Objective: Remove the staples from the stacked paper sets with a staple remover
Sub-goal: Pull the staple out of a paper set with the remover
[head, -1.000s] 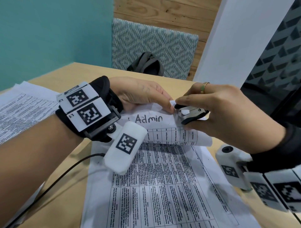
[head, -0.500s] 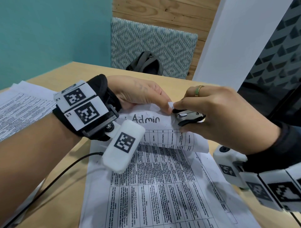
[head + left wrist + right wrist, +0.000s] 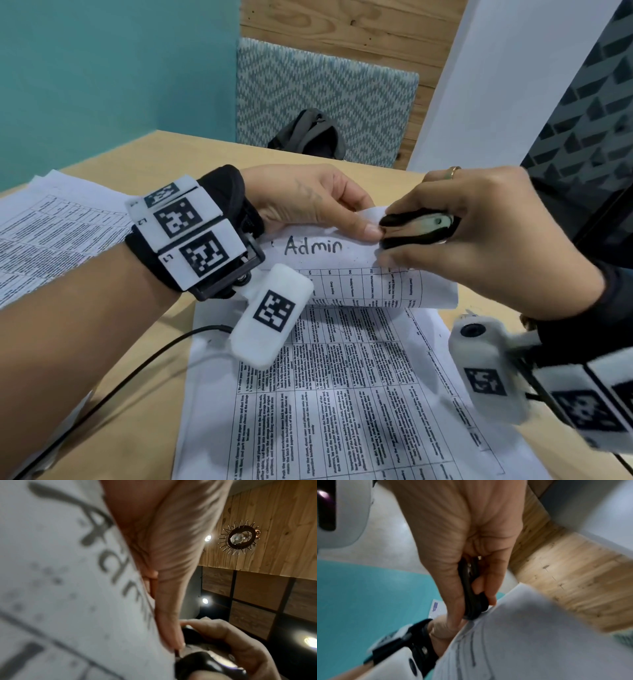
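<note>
A stapled paper set [image 3: 349, 387] lies on the wooden table [image 3: 144, 349], its top end curled up and marked "Admin" [image 3: 313, 246]. My left hand [image 3: 318, 205] pinches that raised corner between thumb and fingers. My right hand [image 3: 479, 233] grips a black staple remover [image 3: 416, 228] and squeezes it, its jaws at the paper's corner right beside my left thumb. The right wrist view shows the staple remover [image 3: 471, 595] between thumb and fingers against the paper [image 3: 530, 642]. In the left wrist view the paper [image 3: 60, 588] fills the left side. The staple itself is hidden.
Another stack of printed sheets [image 3: 51, 240] lies at the table's left. A black cable [image 3: 137, 370] runs across the table under my left forearm. Behind the table stand a patterned chair [image 3: 325, 96] with a dark bag [image 3: 308, 135] and a white pillar [image 3: 496, 78].
The staple remover's handles have closed together under my right hand's squeeze. Both hands stay at the curled corner, with the head view shifted slightly.
</note>
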A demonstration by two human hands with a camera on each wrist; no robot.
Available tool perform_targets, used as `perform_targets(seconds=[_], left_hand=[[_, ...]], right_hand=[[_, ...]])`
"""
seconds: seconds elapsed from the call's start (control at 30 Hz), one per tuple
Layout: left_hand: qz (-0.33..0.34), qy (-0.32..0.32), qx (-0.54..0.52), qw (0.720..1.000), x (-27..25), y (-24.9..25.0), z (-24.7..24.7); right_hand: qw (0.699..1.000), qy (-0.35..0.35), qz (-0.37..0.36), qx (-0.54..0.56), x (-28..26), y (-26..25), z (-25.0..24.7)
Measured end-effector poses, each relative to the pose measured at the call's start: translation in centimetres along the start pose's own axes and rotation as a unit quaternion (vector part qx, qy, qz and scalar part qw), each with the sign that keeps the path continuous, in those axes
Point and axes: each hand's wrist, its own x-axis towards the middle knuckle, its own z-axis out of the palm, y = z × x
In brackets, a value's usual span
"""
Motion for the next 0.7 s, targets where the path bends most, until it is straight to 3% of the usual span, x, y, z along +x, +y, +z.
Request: perform_targets(seconds=[0.13, 0.33, 0.57, 0.7], left_hand=[[0.022, -0.007, -0.02, 1.0, 0.0, -0.1, -0.2], [0.033, -0.024, 0.011, 0.999, 0.1, 0.0, 0.1], [0.024, 0.095, 0.179, 0.979, 1.0, 0.0, 0.7], [-0.006, 0.098, 0.164, 0.982, 0.6, 0.1, -0.2]], right_hand=[[0.984, 0.011, 0.107, 0.145, -0.2, 0.1, -0.7], [0.959, 0.011, 0.167, 0.228, 0.1, 0.4, -1.0], [0.965, 0.015, 0.183, 0.189, 0.0, 0.4, -1.0], [0.975, 0.015, 0.174, 0.135, -0.2, -0.4, -2.7]])
